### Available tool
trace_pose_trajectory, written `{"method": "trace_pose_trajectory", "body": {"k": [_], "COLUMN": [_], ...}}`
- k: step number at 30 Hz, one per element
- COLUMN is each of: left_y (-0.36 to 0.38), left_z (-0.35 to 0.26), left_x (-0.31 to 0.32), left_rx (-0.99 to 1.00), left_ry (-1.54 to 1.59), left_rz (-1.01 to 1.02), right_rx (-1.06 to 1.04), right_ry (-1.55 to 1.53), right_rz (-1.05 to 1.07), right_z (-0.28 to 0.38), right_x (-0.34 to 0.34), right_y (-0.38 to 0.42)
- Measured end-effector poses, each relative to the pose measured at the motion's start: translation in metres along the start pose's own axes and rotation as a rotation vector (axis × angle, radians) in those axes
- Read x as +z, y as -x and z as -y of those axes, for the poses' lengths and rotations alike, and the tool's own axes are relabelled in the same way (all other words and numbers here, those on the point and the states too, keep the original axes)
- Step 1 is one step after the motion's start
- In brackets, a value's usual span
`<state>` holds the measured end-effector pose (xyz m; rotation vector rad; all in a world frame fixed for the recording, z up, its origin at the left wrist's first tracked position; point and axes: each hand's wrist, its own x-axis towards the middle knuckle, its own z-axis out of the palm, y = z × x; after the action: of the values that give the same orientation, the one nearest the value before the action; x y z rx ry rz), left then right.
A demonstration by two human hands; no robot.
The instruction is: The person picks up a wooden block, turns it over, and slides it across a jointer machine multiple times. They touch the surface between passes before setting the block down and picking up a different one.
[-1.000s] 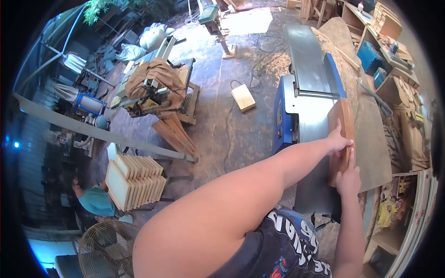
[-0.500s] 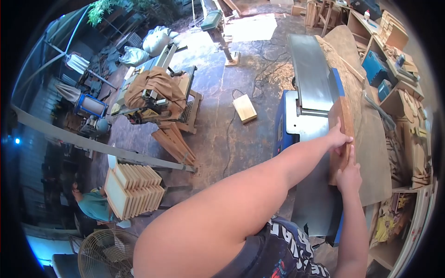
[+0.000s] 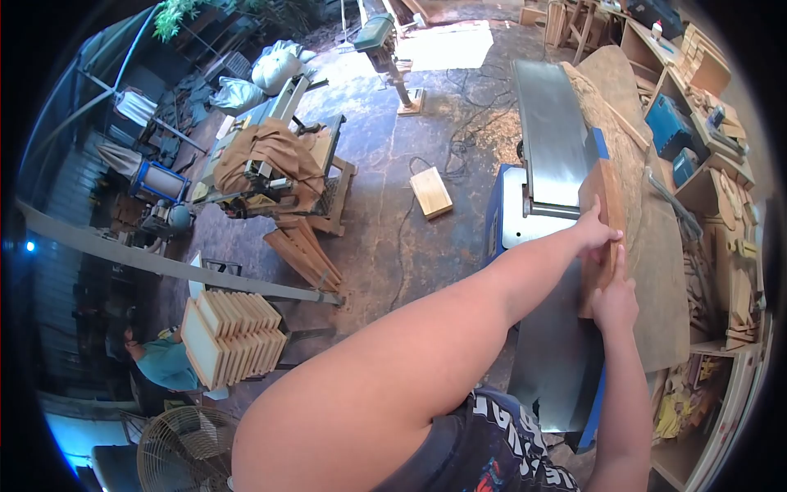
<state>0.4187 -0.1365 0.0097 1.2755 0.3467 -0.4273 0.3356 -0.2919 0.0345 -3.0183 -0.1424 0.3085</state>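
Note:
A reddish-brown wooden board [image 3: 607, 190] stands on edge on the metal bed of a jointer [image 3: 556, 123], against its blue-ended fence. My left hand [image 3: 598, 232] grips the board near its middle, thumb and fingers over the top edge. Just behind it, my right hand [image 3: 615, 297] is closed on the rear part of the board, with a finger stretched along the edge. The board's lower edge is hidden from view.
A light wood block [image 3: 431, 193] lies on the floor left of the jointer, near a cable. Cloth covers a machine [image 3: 270, 160] further left. Stacked frames [image 3: 234, 340] stand by a person in green and a fan [image 3: 187, 449]. Shelves line the right side.
Both hands and the board have moved slightly forward along the jointer bed, away from me. The camera view has shifted a little.

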Motion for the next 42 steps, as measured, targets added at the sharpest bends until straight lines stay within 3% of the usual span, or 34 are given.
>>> {"method": "trace_pose_trajectory", "body": {"k": [15, 18, 20, 22, 24, 27, 37, 38, 42], "left_y": [-0.056, -0.076, -0.071, -0.098, -0.095, -0.103, -0.111, -0.1, -0.126], "left_z": [-0.029, -0.028, -0.036, -0.031, -0.036, -0.039, -0.051, -0.051, -0.052], "left_x": [-0.033, -0.037, -0.046, -0.052, -0.055, -0.059, -0.066, -0.058, -0.066], "left_rx": [0.032, 0.06, 0.157, 0.065, 0.153, 0.091, 0.134, 0.143, 0.073], "left_ry": [0.099, 0.098, -0.083, -0.132, -0.082, 0.034, -0.02, -0.02, 0.013], "left_rz": [0.017, -0.016, 0.01, 0.041, 0.076, 0.101, 0.154, 0.029, 0.045], "right_rx": [-0.034, 0.045, -0.009, 0.02, 0.021, 0.004, -0.028, -0.029, -0.036], "right_ry": [0.013, -0.03, 0.018, -0.068, -0.017, -0.007, 0.006, 0.007, 0.006], "right_rz": [-0.035, 0.135, 0.094, 0.146, 0.095, 0.062, 0.007, 0.006, -0.012], "right_z": [0.028, 0.054, 0.065, 0.062, 0.049, 0.045, 0.048, 0.049, 0.051], "right_x": [-0.004, -0.037, -0.042, -0.046, -0.026, -0.024, -0.018, -0.019, -0.015], "right_y": [-0.062, -0.065, -0.067, -0.077, -0.092, -0.091, -0.103, -0.104, -0.111]}}
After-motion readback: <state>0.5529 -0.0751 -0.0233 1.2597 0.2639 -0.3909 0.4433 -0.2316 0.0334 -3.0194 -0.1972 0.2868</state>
